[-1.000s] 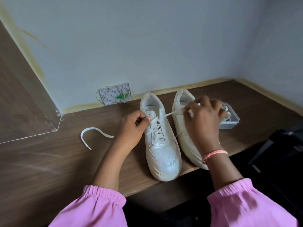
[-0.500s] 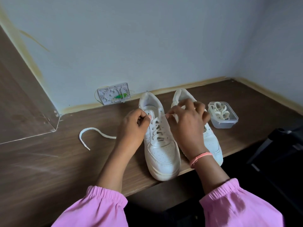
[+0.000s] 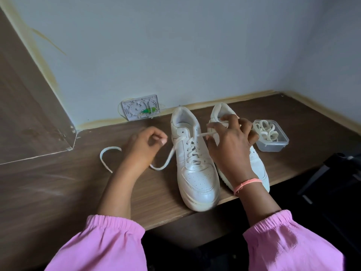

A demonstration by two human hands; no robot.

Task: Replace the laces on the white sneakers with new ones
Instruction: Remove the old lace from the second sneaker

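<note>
Two white sneakers stand side by side on the brown table, toes toward me. On the left sneaker (image 3: 197, 180) a white lace (image 3: 166, 159) is threaded through the eyelets. My right hand (image 3: 228, 151) pinches one end of it, pulled taut from an upper eyelet, and covers much of the right sneaker (image 3: 258, 163). My left hand (image 3: 142, 147) is curled shut to the left of the shoe. The lace's other end sags in a slack curve, passes under this hand and ends in a loop on the table further left. The grip itself is hidden.
A clear plastic container (image 3: 273, 146) with several coiled white laces (image 3: 265, 131) stands right of the shoes. A white wall plate (image 3: 139, 109) leans at the back wall. The table's front edge (image 3: 166, 222) runs just under the shoe toes. A black object (image 3: 336, 173) sits beyond it at right.
My left hand has moved left, away from the shoe's eyelets, and a slack length of lace now hangs from the shoe. My right hand has shifted slightly, still pinching the other end.
</note>
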